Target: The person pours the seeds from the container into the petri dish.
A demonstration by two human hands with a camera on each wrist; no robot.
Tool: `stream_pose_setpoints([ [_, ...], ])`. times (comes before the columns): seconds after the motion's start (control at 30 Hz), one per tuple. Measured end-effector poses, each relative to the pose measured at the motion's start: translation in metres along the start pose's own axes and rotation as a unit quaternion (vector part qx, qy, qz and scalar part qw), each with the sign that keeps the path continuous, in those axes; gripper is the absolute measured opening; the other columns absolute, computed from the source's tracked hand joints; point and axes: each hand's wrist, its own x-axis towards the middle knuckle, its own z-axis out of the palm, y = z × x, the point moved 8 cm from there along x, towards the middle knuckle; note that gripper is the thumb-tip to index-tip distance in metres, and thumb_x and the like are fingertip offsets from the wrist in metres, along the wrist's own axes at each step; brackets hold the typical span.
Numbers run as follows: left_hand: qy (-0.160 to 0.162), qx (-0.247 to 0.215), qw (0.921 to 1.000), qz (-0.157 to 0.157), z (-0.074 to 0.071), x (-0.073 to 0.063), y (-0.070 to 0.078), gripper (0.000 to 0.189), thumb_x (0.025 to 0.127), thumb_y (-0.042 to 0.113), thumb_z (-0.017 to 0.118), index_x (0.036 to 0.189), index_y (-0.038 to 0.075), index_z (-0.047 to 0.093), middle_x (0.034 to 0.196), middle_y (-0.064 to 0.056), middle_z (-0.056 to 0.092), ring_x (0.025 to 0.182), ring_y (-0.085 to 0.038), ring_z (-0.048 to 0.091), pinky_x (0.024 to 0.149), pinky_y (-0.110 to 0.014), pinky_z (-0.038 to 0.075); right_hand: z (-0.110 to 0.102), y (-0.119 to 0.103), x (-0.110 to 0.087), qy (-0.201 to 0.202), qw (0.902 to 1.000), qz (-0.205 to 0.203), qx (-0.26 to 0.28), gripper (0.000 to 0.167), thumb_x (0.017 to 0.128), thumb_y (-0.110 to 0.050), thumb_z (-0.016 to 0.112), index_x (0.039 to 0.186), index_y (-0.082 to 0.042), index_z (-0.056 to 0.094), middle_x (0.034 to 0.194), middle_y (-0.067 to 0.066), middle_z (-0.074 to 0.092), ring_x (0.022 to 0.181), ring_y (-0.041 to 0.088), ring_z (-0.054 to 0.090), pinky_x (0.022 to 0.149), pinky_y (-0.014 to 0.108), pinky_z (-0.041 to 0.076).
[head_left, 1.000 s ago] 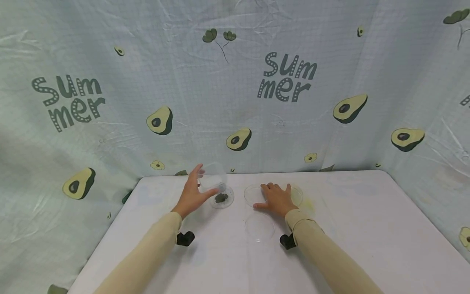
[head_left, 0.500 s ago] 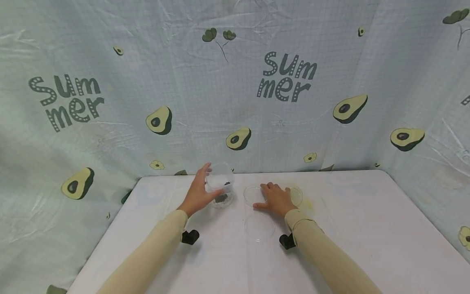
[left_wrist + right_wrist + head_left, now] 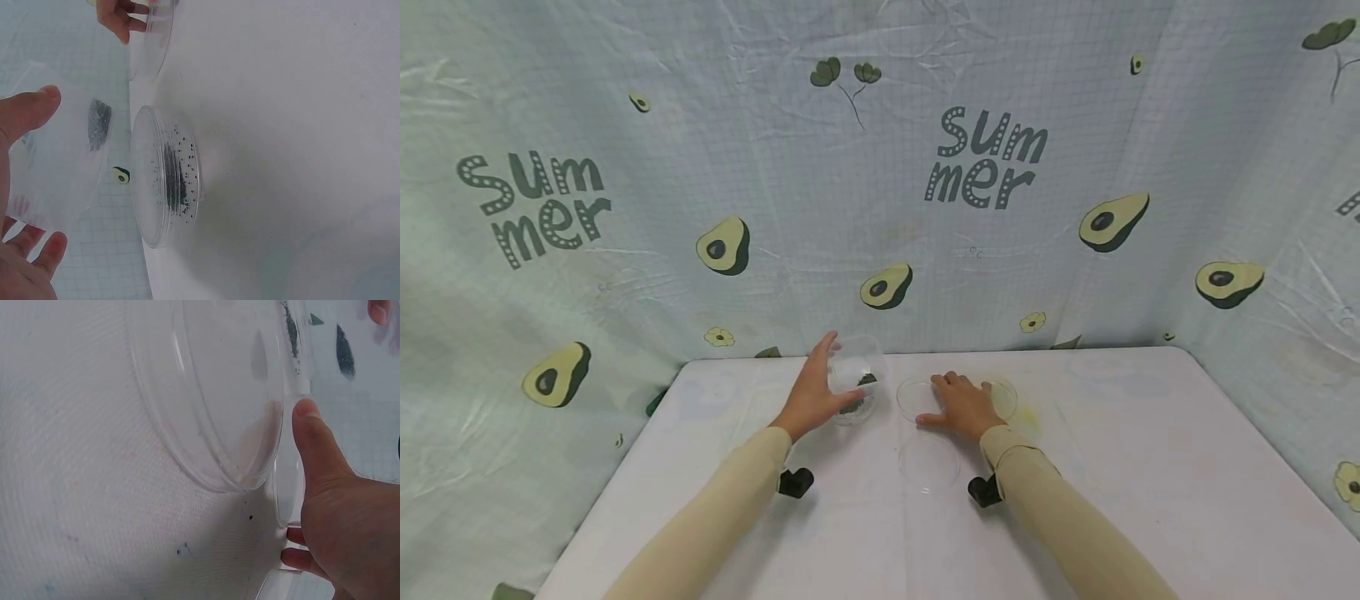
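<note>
My left hand (image 3: 814, 390) grips a clear plastic cup (image 3: 852, 357) between spread thumb and fingers. Dark grains lie at the cup's narrower end. In the left wrist view the cup (image 3: 56, 156) is tilted. Just beyond it on the table stands a clear petri dish (image 3: 147, 187) with a heap of dark grains and scattered specks; in the head view the cup partly covers it. My right hand (image 3: 967, 410) rests with thumb and fingers spread beside another petri dish (image 3: 907, 402), its fingertips at the rim. A yellowish-tinted dish (image 3: 1009, 402) lies right of that hand, partly hidden.
A further clear petri dish (image 3: 928, 467) sits nearer to me on the white table (image 3: 1120, 500). Behind the table hangs a pale printed curtain (image 3: 985, 308). A black wrist camera (image 3: 796, 482) projects under my left sleeve, another (image 3: 984, 492) under the right.
My left hand has carried the cup to the right, over the dish with the grains, and the dark grains now show at its lower end. The right hand has stayed still.
</note>
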Motion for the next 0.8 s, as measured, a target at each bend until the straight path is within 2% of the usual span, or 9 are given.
stream_pose_setpoints([
  [0.23, 0.000, 0.018, 0.9998, 0.012, 0.002, 0.002, 0.004, 0.101, 0.076, 0.032, 0.083, 0.153, 0.011, 0.020, 0.152, -0.011, 0.036, 0.144, -0.031, 0.032, 0.116, -0.051, 0.030, -0.002, -0.001, -0.001, 0.001, 1.0000, 0.003, 0.001, 0.085, 0.077, -0.062, 0.069, 0.141, -0.011, 0.047, 0.138, 0.015, 0.052, 0.127, 0.032, 0.050, 0.102, 0.065, 0.036],
  [0.57, 0.012, 0.042, 0.9983, 0.038, 0.005, 0.008, 0.008, 0.096, 0.074, 0.025, 0.084, 0.151, 0.013, 0.027, 0.152, -0.009, 0.037, 0.142, -0.029, 0.035, 0.115, -0.049, 0.032, -0.001, 0.001, 0.000, -0.004, 1.0000, 0.006, 0.002, 0.086, 0.077, -0.062, 0.069, 0.142, -0.012, 0.045, 0.139, 0.015, 0.051, 0.128, 0.032, 0.049, 0.104, 0.066, 0.034],
  [0.8, 0.014, 0.074, 0.9948, 0.069, 0.009, 0.012, 0.017, 0.095, 0.073, 0.023, 0.085, 0.150, 0.015, 0.030, 0.152, -0.007, 0.038, 0.141, -0.028, 0.037, 0.115, -0.047, 0.033, -0.001, 0.000, 0.001, -0.004, 0.9999, 0.007, 0.009, 0.086, 0.076, -0.060, 0.071, 0.142, -0.011, 0.046, 0.139, 0.015, 0.051, 0.127, 0.033, 0.049, 0.104, 0.065, 0.034],
])
